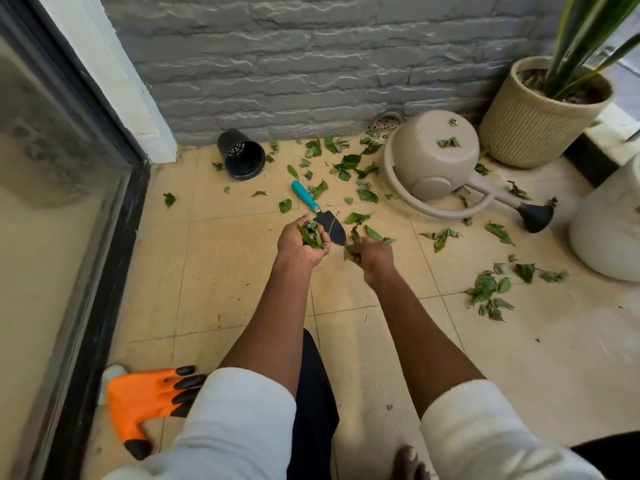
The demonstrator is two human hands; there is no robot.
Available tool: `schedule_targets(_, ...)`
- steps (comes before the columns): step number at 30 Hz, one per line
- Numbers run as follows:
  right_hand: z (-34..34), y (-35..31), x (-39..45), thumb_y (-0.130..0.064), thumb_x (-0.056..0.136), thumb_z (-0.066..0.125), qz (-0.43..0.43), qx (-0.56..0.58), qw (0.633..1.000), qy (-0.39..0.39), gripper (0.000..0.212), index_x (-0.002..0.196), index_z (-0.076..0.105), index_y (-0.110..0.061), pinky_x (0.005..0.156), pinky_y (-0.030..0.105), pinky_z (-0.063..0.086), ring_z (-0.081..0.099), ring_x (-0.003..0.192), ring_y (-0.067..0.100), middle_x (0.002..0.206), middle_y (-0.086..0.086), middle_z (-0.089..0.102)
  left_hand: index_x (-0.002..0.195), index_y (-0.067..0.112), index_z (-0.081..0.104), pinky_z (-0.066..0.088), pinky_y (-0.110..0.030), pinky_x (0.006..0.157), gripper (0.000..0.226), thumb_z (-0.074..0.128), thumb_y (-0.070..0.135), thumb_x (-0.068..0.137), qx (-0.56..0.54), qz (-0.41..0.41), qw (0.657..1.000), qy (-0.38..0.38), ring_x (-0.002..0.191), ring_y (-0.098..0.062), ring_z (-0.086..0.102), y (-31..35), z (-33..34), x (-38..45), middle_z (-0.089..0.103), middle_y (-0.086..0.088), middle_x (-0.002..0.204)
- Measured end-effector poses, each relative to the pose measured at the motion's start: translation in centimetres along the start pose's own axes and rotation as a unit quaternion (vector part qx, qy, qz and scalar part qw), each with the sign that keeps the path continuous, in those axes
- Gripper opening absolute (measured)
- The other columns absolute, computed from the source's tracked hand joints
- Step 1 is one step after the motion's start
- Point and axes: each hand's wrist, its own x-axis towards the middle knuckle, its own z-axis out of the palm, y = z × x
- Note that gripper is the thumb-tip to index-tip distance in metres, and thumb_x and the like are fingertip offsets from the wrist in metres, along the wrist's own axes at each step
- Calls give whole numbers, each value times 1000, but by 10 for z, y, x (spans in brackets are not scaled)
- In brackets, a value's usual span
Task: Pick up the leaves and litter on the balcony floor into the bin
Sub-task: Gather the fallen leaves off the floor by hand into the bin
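Can't read my right hand point(369, 255): motion-blurred, fingers and whatever leaves it has smear together. Black trowel blade point(333, 226) partly behind left hand point(300, 241). White round pot point(609, 230) cut off at right edge; orange clawed glove point(145, 403) partly under my sleeve point(239, 420).

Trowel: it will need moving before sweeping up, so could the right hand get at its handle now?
Probably yes: the trowel lies uncovered just beyond the right hand, though that hand already holds leaves.

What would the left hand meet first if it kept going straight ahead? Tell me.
Most likely the trowel: its dark blade lies just beyond the left hand, which holds leaves. Height above the floor is unclear.
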Motion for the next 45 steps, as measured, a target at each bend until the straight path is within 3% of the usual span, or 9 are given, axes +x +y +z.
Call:
schedule_targets(3,7,-41,-25,13,81,67,4,107,994,-32,12,87,67,2,53,23,54,62,61,16,72,9,64,106,7,63,51,-27,70,20,58,22,93,13,15,1000,-7,79,-19,64,-13,6,2,67,-8,97)
schedule_targets(8,20,-43,-51,4,82,56,-111,-233,965,36,31,57,54,-14,45,23,34,50,60,19,60,3,53,125,4,63,48,-44,101,38,59,21,91,6,17,998,-57,110,-32,65,-36,15,11,66,-17,123)
schedule_targets(17,11,-61,-61,-9,91,57,-28,-254,957,-137,9,84,62,-8,80,43,52,57,85,22,86,11,60,101,10,63,55,-36,69,14,58,20,92,34,48,996,-65,83,-25,65,-39,17,5,66,-13,99)
schedule_targets(25,19,-48,-77,-6,91,56,-167,-308,936,39,15,101,67,-7,74,33,52,64,90,26,95,10,68,119,7,64,55,-37,71,36,65,25,88,37,15,997,-69,89,-28,68,-39,13,8,70,-13,107)
schedule_targets(28,15,-43,-73,0,85,59,-203,-252,944,64,19,79,70,-15,60,22,45,62,79,20,79,2,67,112,7,66,55,-41,84,33,66,29,88,24,-4,993,-113,89,-30,67,-41,13,6,69,-15,96)
schedule_targets(34,-1,-36,-63,-25,78,80,-188,-266,928,182,19,93,71,-18,95,40,41,44,106,20,105,-1,55,125,3,62,48,-47,100,48,70,29,86,27,-63,982,-177,112,-35,64,-56,18,-8,65,-20,124)
schedule_targets(38,-21,-38,-72,-17,84,71,-196,-264,921,208,25,102,56,-13,89,37,43,46,103,22,108,6,51,128,4,61,48,-41,101,66,76,7,64,56,-59,985,-150,119,-29,60,-72,24,-7,64,-13,119)
schedule_targets(42,-61,-45,-79,-6,78,72,-139,-191,971,45,13,85,62,-11,62,27,46,58,74,16,79,3,64,80,7,59,53,-28,67,9,55,-1,82,112,-24,982,-152,72,-24,62,-89,32,-8,57,-12,82)
schedule_targets(45,-88,-60,-78,0,86,61,-69,-73,994,-31,11,84,66,-9,65,26,50,59,79,19,84,9,67,71,12,44,38,-20,42,25,42,-4,90,120,-24,979,-164,47,-14,47,-93,36,-1,46,-5,64)
